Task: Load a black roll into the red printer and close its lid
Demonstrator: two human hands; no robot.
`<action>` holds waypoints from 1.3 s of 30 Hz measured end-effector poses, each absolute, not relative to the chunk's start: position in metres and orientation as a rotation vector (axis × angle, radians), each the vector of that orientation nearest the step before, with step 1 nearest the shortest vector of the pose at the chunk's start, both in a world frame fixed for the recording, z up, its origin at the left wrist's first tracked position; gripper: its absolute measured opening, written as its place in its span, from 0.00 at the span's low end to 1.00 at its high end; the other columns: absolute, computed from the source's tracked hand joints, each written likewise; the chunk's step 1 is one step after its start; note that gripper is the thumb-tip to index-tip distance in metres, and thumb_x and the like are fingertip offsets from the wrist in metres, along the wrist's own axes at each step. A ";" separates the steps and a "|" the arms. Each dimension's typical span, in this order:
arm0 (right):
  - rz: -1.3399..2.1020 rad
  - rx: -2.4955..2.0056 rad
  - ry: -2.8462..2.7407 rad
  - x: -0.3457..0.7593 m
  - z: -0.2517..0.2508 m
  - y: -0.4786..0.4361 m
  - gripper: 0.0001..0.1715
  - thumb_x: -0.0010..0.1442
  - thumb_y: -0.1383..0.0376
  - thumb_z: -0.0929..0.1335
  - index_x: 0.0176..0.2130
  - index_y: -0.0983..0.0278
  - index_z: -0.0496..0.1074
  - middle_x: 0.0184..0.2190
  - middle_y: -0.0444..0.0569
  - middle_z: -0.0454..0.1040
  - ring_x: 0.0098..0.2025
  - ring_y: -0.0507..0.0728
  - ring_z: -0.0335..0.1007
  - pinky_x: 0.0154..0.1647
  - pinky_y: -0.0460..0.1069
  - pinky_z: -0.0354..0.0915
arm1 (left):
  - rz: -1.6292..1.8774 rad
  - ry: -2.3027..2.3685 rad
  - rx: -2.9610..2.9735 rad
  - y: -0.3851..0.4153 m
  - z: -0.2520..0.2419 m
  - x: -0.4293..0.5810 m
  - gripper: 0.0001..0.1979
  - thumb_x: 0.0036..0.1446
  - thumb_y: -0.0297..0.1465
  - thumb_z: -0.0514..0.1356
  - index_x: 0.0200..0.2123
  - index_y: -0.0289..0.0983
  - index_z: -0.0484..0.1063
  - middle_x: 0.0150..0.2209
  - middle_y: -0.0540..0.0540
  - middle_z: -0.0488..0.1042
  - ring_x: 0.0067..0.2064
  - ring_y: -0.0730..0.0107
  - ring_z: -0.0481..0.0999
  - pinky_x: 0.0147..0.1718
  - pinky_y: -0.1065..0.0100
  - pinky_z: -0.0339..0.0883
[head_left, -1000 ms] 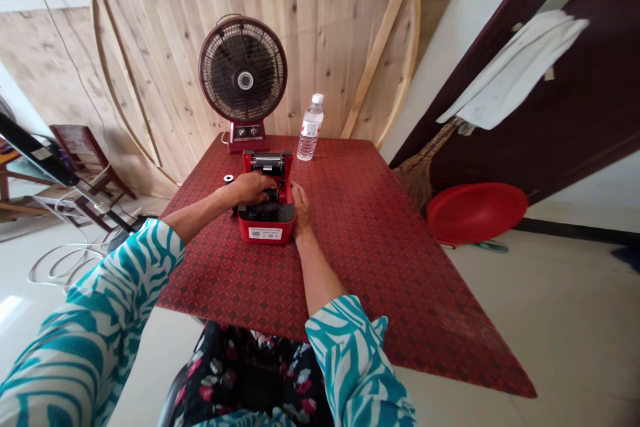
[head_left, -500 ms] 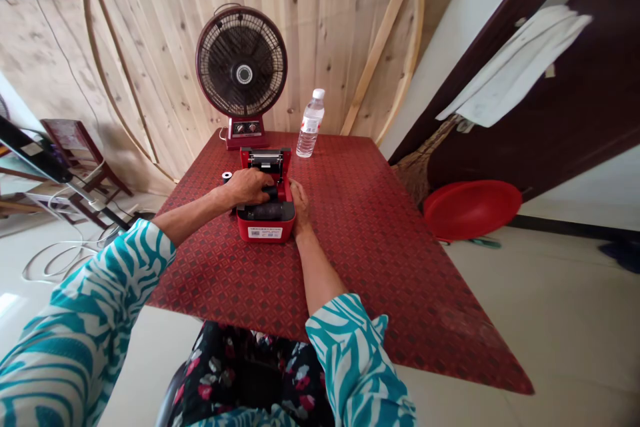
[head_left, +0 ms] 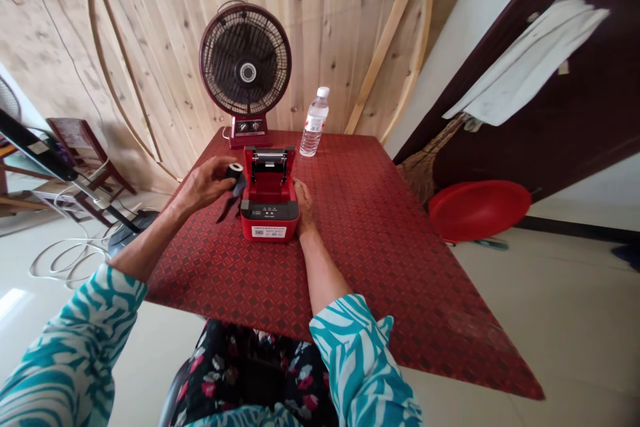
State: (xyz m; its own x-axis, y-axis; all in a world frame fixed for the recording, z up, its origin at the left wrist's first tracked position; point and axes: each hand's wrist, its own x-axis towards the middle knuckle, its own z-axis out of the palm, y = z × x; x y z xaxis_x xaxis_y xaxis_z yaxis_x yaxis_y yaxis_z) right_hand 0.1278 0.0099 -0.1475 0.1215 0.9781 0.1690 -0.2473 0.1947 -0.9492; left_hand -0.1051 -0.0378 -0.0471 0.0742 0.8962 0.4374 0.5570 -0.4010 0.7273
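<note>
A small red printer (head_left: 270, 210) with its lid up stands on the red patterned table (head_left: 360, 240). My left hand (head_left: 207, 180) is just left of it, fingers closed on a small black roll (head_left: 233, 170) with a white end, a dark strip trailing down from it. My right hand (head_left: 303, 199) lies against the printer's right side, fingers pressed to the casing.
A dark red table fan (head_left: 246, 73) and a clear water bottle (head_left: 315, 123) stand at the table's far end. A round wooden board leans on the wall behind. A red basin (head_left: 477, 208) and a broom lie on the floor to the right; cables and chairs are at left.
My left hand has lifted out of the printer's open bay and moved left, now holding the black roll. The roll that lay on the table is no longer there.
</note>
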 end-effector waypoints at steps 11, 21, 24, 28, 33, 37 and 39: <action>1.098 -0.939 -1.058 0.129 -0.149 0.009 0.26 0.59 0.47 0.63 0.46 0.61 0.74 0.50 0.51 0.78 0.51 0.58 0.72 0.56 0.56 0.65 | 1.314 1.472 1.493 -0.049 -0.121 -0.137 0.25 0.45 0.42 0.68 0.45 0.38 0.68 0.44 0.42 0.78 0.48 0.57 0.79 0.49 0.56 0.71; 1.052 -0.974 -1.100 0.131 -0.150 0.010 0.24 0.60 0.48 0.62 0.47 0.60 0.73 0.50 0.52 0.77 0.53 0.58 0.71 0.59 0.56 0.64 | 0.953 1.357 1.589 0.024 -0.106 -0.154 0.26 0.38 0.42 0.71 0.41 0.36 0.78 0.37 0.45 0.81 0.42 0.57 0.79 0.45 0.59 0.71; 1.090 -0.959 -1.053 0.130 -0.149 0.009 0.24 0.59 0.48 0.63 0.46 0.60 0.73 0.50 0.52 0.77 0.52 0.58 0.71 0.58 0.56 0.64 | 0.931 1.454 1.630 0.029 -0.109 -0.150 0.22 0.39 0.42 0.71 0.36 0.36 0.78 0.33 0.47 0.81 0.36 0.61 0.78 0.40 0.61 0.72; 1.103 -0.957 -1.036 0.130 -0.148 0.008 0.24 0.59 0.48 0.63 0.46 0.59 0.74 0.50 0.50 0.78 0.52 0.58 0.72 0.59 0.56 0.64 | 1.232 1.453 1.581 0.026 -0.108 -0.150 0.23 0.42 0.42 0.70 0.39 0.34 0.75 0.35 0.45 0.81 0.37 0.64 0.79 0.42 0.63 0.73; 1.112 -0.945 -1.055 0.130 -0.151 0.012 0.25 0.59 0.47 0.64 0.46 0.59 0.75 0.49 0.50 0.79 0.53 0.58 0.71 0.58 0.55 0.65 | 1.431 1.243 1.602 0.002 -0.075 -0.143 0.31 0.46 0.47 0.69 0.49 0.35 0.74 0.40 0.43 0.80 0.41 0.61 0.80 0.42 0.62 0.74; 1.107 -0.966 -1.016 0.130 -0.157 0.019 0.26 0.57 0.45 0.65 0.45 0.59 0.75 0.48 0.49 0.79 0.52 0.58 0.72 0.58 0.56 0.64 | 1.142 1.174 2.023 -0.025 -0.044 -0.108 0.24 0.53 0.45 0.66 0.49 0.38 0.77 0.44 0.42 0.80 0.46 0.60 0.79 0.45 0.62 0.73; 1.118 -0.967 -0.997 0.129 -0.158 0.022 0.26 0.56 0.45 0.65 0.45 0.59 0.74 0.48 0.48 0.79 0.51 0.58 0.72 0.58 0.56 0.65 | 0.937 1.173 2.249 -0.030 -0.036 -0.086 0.19 0.56 0.41 0.65 0.49 0.40 0.78 0.46 0.43 0.80 0.45 0.62 0.79 0.48 0.62 0.72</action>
State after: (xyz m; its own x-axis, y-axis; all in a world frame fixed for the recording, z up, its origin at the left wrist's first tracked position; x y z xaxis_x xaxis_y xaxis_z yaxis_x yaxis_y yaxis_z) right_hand 0.1292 0.0216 -0.1582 0.1457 0.9801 0.1351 -0.2455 0.1681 -0.9547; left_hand -0.0862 -0.0297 -0.0365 0.4126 0.8344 0.3655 0.5408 -0.5472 0.6388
